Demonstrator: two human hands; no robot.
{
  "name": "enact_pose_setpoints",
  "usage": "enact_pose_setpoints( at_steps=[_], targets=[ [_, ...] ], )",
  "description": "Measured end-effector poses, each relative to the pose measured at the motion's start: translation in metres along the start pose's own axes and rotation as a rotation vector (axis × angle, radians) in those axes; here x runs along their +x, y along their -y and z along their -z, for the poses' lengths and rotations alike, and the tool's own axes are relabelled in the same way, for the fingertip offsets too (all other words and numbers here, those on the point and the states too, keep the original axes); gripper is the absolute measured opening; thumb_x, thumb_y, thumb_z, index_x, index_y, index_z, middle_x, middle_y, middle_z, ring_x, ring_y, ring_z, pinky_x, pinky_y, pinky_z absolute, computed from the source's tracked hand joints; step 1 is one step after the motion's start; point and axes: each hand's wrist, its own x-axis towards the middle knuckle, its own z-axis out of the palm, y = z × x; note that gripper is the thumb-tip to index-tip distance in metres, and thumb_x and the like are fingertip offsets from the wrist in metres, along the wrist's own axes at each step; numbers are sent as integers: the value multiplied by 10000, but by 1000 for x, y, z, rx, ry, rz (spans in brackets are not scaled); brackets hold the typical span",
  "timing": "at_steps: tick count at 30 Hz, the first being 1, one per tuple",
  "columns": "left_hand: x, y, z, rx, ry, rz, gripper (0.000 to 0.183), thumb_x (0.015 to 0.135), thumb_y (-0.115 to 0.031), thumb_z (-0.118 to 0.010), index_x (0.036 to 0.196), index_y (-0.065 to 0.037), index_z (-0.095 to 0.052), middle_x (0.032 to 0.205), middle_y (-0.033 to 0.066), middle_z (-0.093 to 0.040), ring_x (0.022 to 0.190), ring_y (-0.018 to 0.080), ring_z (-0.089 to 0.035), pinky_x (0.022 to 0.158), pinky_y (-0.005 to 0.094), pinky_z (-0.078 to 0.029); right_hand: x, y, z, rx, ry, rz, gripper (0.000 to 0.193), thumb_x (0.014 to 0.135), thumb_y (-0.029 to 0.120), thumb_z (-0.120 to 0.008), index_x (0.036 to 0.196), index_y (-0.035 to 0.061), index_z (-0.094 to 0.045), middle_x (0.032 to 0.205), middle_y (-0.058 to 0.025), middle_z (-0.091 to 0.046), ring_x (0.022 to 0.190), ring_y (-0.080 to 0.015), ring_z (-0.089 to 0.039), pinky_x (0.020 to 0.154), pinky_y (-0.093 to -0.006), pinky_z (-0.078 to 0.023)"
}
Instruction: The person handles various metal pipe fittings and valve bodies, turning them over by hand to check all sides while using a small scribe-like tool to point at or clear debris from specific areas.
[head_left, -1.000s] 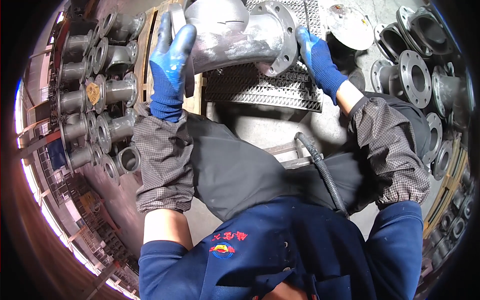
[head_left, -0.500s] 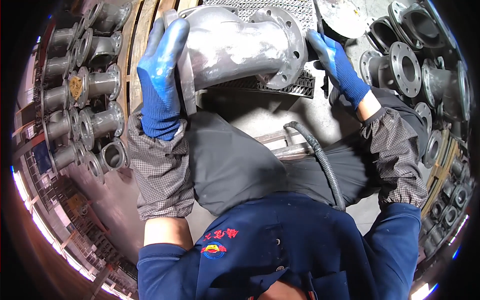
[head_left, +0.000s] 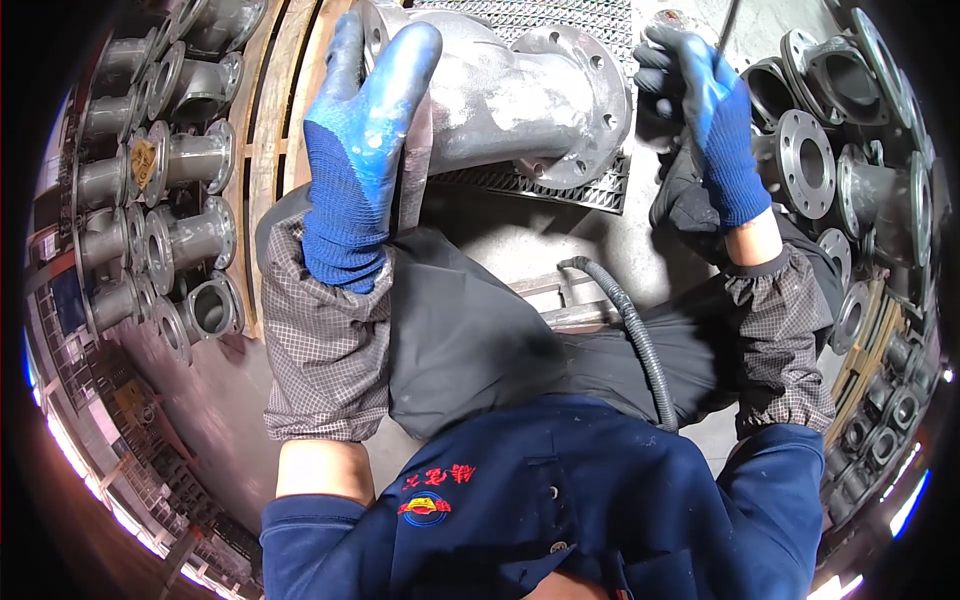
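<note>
A grey metal flanged pipe fitting (head_left: 490,110) lies across a black grating (head_left: 600,190) at the top middle. My left hand (head_left: 370,130), in a blue coated glove, grips the flange at the fitting's left end, its palm against the rim and the thumb pointing up. The fitting's right flange (head_left: 605,110) has several bolt holes and stands free of both hands. Off to the right of it, my right hand (head_left: 700,90), gloved alike, has its fingers curled around a thin dark rod (head_left: 733,22). The rod's lower end is hidden by the hand.
Similar pipe fittings are stacked on the left (head_left: 190,160) and on the right (head_left: 805,150). Wooden pallet slats (head_left: 265,150) run beside the grating. A ribbed grey hose (head_left: 630,320) bends over my lap.
My right hand has moved away from the fitting's right flange, to the right and upward, with the rod. The left hand stays on the left flange.
</note>
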Motion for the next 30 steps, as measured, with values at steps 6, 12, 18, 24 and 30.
enact_pose_setpoints(
  at_steps=[6, 12, 18, 24, 30],
  targets=[
    [11, -9, -3, 119, -25, -130, 380, 840, 14, -495, 1219, 32, -493, 1153, 247, -560, 1139, 460, -492, 958, 460, -405, 28, -12, -64, -708, 152, 174, 339, 891, 300, -433, 999, 23, -598, 860, -240, -621, 832, -379, -613, 765, -442, -487],
    [1, -5, -4, 51, -2, 26, 441, 817, 56, -482, 1256, 37, -457, 1188, 267, -537, 1136, 461, -492, 957, 467, -401, -31, -20, -39, -581, 213, 150, 278, 883, 216, -470, 1035, 8, -572, 857, -229, -622, 802, -370, -619, 731, -423, -496],
    [2, -3, -10, 109, -25, -20, 420, 842, 13, -499, 1261, 1, -470, 1253, 248, -487, 1111, 403, -508, 924, 427, -423, -85, -19, -11, -428, 529, 99, 249, 888, 276, -532, 995, 68, -614, 857, -181, -640, 816, -341, -629, 712, -386, -496],
    [1, 1, -8, 124, -30, -20, 429, 850, -40, -584, 1268, -47, -485, 1298, 242, -440, 1068, 337, -557, 909, 358, -455, -96, -77, -15, -962, 873, -34, 353, 849, 365, -548, 965, 47, -647, 843, -193, -641, 789, -340, -625, 725, -413, -491],
    [-4, -31, -11, -573, -94, 581, 695, 881, -209, -604, 1407, 32, -218, 1339, 202, -403, 1187, 241, -448, 1001, 310, -344, -95, -132, -21, -1124, 1212, -339, 384, 754, 350, -560, 927, 26, -675, 953, -188, -653, 885, -329, -635, 784, -415, -492]
  ],
)
